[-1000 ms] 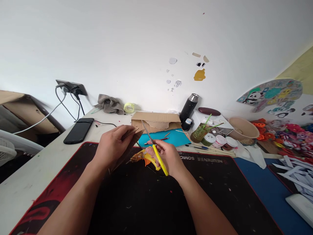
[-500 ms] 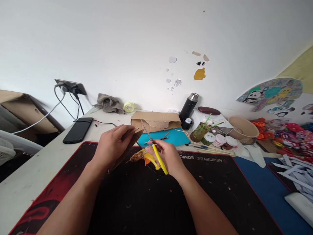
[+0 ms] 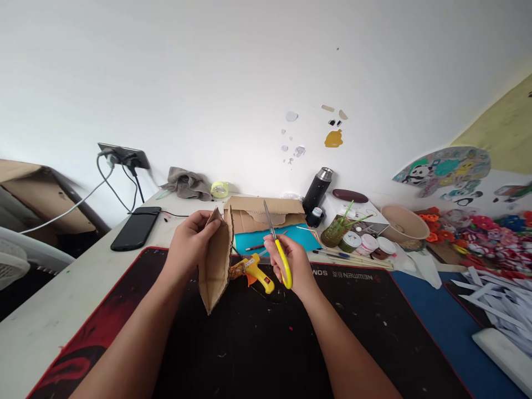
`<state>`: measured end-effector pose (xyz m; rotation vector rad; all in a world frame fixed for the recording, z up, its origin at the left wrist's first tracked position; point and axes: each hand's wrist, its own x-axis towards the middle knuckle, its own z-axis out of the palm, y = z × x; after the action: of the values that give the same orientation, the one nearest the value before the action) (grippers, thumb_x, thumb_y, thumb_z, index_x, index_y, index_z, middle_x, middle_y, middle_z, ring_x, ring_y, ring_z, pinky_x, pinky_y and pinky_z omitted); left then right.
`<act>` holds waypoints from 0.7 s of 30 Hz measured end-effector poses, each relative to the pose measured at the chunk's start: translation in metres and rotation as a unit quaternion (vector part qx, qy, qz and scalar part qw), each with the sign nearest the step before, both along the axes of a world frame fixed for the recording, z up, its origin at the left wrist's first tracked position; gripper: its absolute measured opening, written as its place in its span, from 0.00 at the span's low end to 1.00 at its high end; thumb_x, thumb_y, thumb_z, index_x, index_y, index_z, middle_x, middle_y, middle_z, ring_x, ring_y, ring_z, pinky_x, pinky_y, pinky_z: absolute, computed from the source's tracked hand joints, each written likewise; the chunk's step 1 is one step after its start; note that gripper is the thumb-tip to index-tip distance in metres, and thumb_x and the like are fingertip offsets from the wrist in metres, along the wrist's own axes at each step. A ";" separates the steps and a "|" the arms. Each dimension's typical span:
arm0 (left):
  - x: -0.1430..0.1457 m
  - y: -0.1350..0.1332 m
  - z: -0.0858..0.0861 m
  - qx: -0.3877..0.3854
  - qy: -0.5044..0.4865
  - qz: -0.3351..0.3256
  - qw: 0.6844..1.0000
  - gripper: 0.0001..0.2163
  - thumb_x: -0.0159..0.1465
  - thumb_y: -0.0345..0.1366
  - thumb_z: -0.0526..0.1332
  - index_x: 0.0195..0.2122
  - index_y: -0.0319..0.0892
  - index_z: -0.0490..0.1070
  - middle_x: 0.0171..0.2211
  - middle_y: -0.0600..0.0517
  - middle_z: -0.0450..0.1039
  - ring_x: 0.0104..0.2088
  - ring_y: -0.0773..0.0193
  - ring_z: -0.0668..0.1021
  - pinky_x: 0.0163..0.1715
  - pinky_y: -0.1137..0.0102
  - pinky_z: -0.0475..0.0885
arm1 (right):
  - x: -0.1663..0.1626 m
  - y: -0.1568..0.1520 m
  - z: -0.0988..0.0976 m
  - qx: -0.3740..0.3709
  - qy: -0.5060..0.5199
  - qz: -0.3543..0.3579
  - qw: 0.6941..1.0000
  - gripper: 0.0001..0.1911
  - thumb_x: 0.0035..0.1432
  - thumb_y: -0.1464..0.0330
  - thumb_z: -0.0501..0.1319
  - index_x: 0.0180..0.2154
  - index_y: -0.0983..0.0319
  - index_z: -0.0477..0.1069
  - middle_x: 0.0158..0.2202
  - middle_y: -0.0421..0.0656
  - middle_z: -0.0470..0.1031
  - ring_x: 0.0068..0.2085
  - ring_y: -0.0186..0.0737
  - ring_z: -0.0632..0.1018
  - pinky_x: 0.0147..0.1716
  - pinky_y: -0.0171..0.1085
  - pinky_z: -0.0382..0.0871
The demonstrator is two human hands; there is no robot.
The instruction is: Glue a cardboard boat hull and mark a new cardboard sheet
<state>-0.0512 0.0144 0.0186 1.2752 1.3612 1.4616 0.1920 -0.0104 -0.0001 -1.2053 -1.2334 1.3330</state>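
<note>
The piece of cardboard (image 3: pixel 216 266) is plain brown, long and pointed at its lower end, with a ragged torn edge along its right side; it stands nearly upright over the black mat (image 3: pixel 257 343) on the worktop (image 3: pixel 54 310), at about 11 o'clock from the mat's middle. The left hand (image 3: pixel 189 244) is closed on its upper left edge, thumb in front and fingers behind. The right hand (image 3: pixel 291 263) is wrapped around the yellow handles of one pair of scissors (image 3: pixel 276 238), whose blades point up toward 12 o'clock and look closed or nearly so, just to the right of the cardboard and apart from it. One yellow glue gun (image 3: pixel 253 269) lies on the mat between the two hands. At 12 o'clock sit one flat cardboard box (image 3: pixel 266 210) and one teal sheet (image 3: pixel 286 238). At 10 o'clock lies one black phone (image 3: pixel 136 228); at 1 o'clock stand one dark flask (image 3: pixel 318 189) and three small paint pots (image 3: pixel 366 244).
</note>
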 end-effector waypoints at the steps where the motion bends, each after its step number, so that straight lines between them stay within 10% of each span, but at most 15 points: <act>1: -0.001 0.002 -0.002 -0.012 -0.034 -0.011 0.999 0.18 0.56 0.52 0.74 0.40 0.45 0.80 0.37 0.50 0.83 0.40 0.53 0.82 0.40 0.66 0.74 | 0.000 0.000 -0.003 -0.004 -0.001 0.001 1.000 0.31 0.55 0.42 0.74 0.46 0.60 0.76 0.23 0.31 0.69 0.13 0.28 0.64 0.11 0.31 0.54; 12: 0.008 0.005 -0.006 -0.070 -0.185 -0.083 0.977 0.23 0.44 0.49 0.82 0.35 0.45 0.78 0.36 0.50 0.83 0.38 0.54 0.82 0.36 0.67 0.73 | 0.060 -0.021 -0.012 -0.057 -0.193 0.038 0.979 0.32 0.59 0.45 0.71 0.55 0.60 0.78 0.29 0.36 0.76 0.20 0.34 0.72 0.21 0.35 0.65; 17: 0.011 0.001 -0.005 -0.088 -0.192 -0.097 0.973 0.24 0.45 0.52 0.82 0.34 0.45 0.77 0.30 0.52 0.81 0.30 0.58 0.79 0.32 0.66 0.74 | 0.094 -0.041 0.009 -0.004 -0.433 0.038 0.901 0.19 0.64 0.57 0.70 0.52 0.59 0.83 0.45 0.48 0.87 0.45 0.50 0.85 0.43 0.40 0.73; 21: 0.011 0.001 -0.005 -0.078 -0.186 -0.089 0.975 0.25 0.48 0.54 0.81 0.38 0.45 0.78 0.29 0.53 0.81 0.26 0.59 0.78 0.30 0.66 0.75 | 0.108 -0.052 0.020 -0.023 -0.572 0.050 0.818 0.15 0.68 0.56 0.68 0.49 0.58 0.84 0.44 0.48 0.88 0.44 0.53 0.86 0.39 0.39 0.68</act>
<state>-0.0406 0.0154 0.0138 0.9396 1.0591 1.3582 0.2996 -0.0621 0.0199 -2.1184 -2.0890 0.6019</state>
